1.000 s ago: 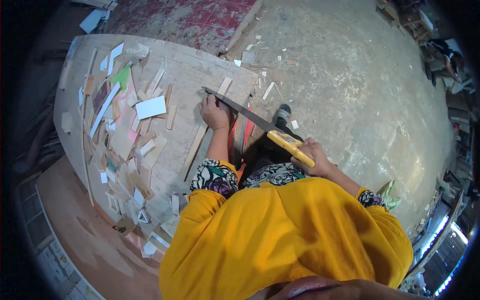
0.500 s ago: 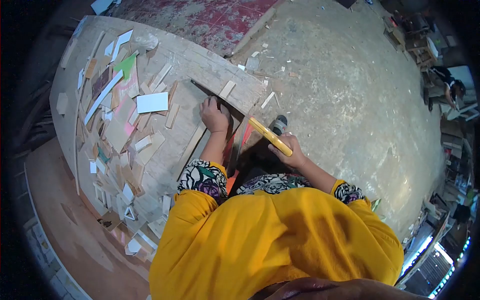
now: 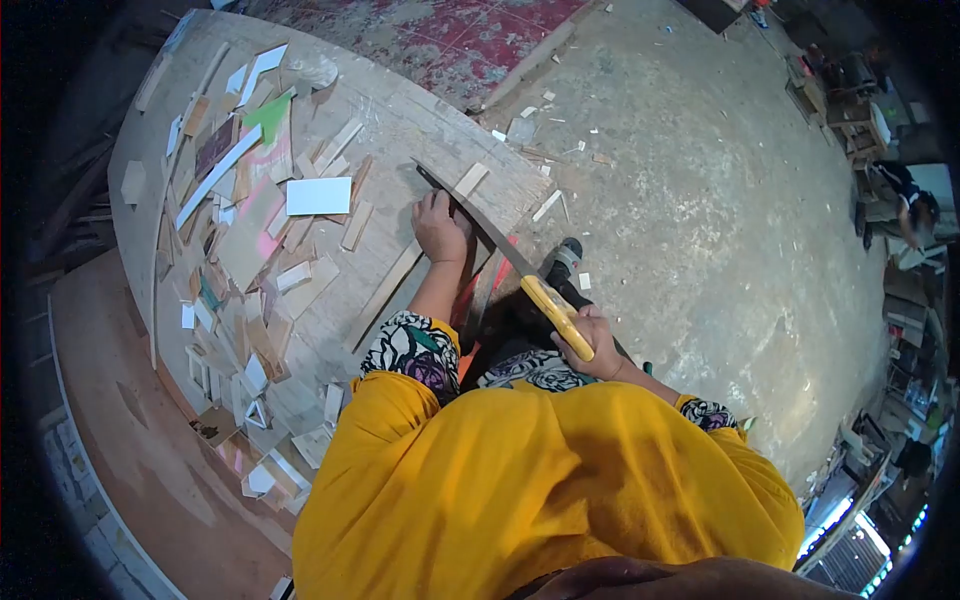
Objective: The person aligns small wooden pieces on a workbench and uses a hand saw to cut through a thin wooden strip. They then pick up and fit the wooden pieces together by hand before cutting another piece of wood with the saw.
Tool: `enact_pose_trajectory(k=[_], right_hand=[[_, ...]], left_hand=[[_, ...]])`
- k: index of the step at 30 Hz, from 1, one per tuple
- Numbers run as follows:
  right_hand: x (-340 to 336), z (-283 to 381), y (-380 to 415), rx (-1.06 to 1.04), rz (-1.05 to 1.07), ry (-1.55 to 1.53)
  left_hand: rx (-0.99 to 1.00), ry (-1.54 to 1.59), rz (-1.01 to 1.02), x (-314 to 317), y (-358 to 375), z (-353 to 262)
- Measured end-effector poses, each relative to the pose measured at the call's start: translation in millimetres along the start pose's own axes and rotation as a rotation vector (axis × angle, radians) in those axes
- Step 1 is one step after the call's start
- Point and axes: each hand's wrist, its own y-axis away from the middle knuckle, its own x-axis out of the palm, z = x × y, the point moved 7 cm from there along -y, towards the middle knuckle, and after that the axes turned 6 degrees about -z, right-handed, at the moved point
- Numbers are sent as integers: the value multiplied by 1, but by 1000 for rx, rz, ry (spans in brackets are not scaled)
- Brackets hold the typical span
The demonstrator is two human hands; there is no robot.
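My right hand [image 3: 592, 343] is closed round the yellow handle of a handsaw [image 3: 492, 232], over the edge of the workbench [image 3: 395, 120]. Its long dark blade slants up and left across a narrow wood strip [image 3: 385, 290] lying on the bench. With bent fingers, my left hand [image 3: 440, 230] grips the strip just beside the blade. A short end of the strip shows past the blade, near the bench corner. Whether the teeth are cut into the wood cannot be made out.
Several wood offcuts [image 3: 240, 240] cover the bench's left side, with a white rectangular piece [image 3: 318, 196] near my left hand. My shoe [image 3: 566, 254] is on the concrete floor [image 3: 690, 230], where scraps lie scattered. Another person [image 3: 905, 205] bends at the far right.
My right hand has pulled the saw back toward my body, and more of its blade shows. My left hand stays on the strip. The whole view has shifted slightly.
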Motion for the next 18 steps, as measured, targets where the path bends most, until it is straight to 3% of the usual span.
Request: enact_pose_trajectory(k=[6,8,14,17,18], right_hand=[[-26,0,-9,49,-23,84],[-35,-2,-9,313,-144,-54],[-15,-6,10,245,-163,-138],[-13,-6,8,258,-58,-227],[-17,-1,8,242,-50,-222]], left_hand=[[36,-11,-60,-6,0,-6],[23,-27,-37,-5,0,-5],[-1,33,-158,-3,6,4],[-8,31,-113,-8,12,-2],[-90,-73,-55,-10,16,-7]])
